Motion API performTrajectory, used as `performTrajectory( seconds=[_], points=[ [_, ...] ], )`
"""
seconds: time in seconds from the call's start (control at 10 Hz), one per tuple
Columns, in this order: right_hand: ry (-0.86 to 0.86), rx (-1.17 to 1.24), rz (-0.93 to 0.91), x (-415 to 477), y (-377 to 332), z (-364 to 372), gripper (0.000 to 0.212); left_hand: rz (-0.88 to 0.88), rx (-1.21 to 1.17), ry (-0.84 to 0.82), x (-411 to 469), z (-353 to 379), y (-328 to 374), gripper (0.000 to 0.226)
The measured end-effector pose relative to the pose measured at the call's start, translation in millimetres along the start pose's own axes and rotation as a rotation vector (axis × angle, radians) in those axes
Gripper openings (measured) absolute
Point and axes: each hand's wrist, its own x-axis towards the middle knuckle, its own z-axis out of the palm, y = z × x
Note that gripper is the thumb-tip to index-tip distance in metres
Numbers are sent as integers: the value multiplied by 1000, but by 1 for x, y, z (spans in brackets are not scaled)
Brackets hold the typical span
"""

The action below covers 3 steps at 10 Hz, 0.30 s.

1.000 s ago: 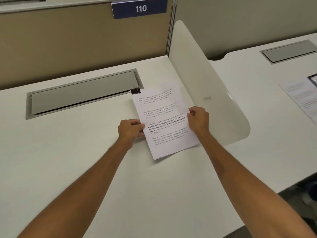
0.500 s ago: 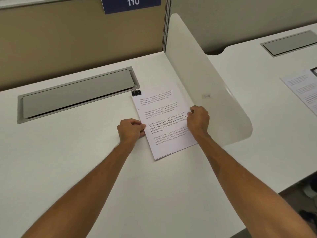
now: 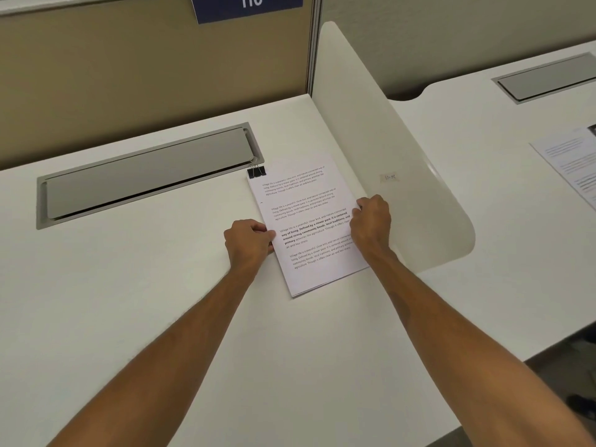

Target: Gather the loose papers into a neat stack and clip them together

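A stack of printed white papers (image 3: pixel 303 214) lies flat on the white desk (image 3: pixel 161 301), turned slightly to the left. A black binder clip (image 3: pixel 256 171) grips the stack's far left corner, its wire handles up. My left hand (image 3: pixel 248 241) pinches the stack's left edge with curled fingers. My right hand (image 3: pixel 371 221) holds the right edge the same way. Several sheet edges show at the near corner.
A grey cable hatch (image 3: pixel 145 175) is set into the desk behind the stack. A white curved divider (image 3: pixel 387 150) rises just right of the papers. On the neighbouring desk lie another printed sheet (image 3: pixel 574 162) and a second hatch (image 3: pixel 548 77). A tan partition carries a blue "110" sign (image 3: pixel 248 4).
The view has dipped and shifted slightly. Both hands keep hold of the stack's edges in nearly the same spot; the stack and clip look unmoved.
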Motion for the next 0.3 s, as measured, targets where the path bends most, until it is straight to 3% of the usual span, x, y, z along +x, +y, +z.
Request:
performTrajectory(
  seconds=[0.1, 0.3],
  points=[
    [16, -37, -32, -1, -1, 0, 16, 22, 72, 9, -1, 1, -2, 8],
    [49, -123, -185, -15, -8, -7, 28, 218, 454, 94, -20, -9, -2, 34]
  ],
)
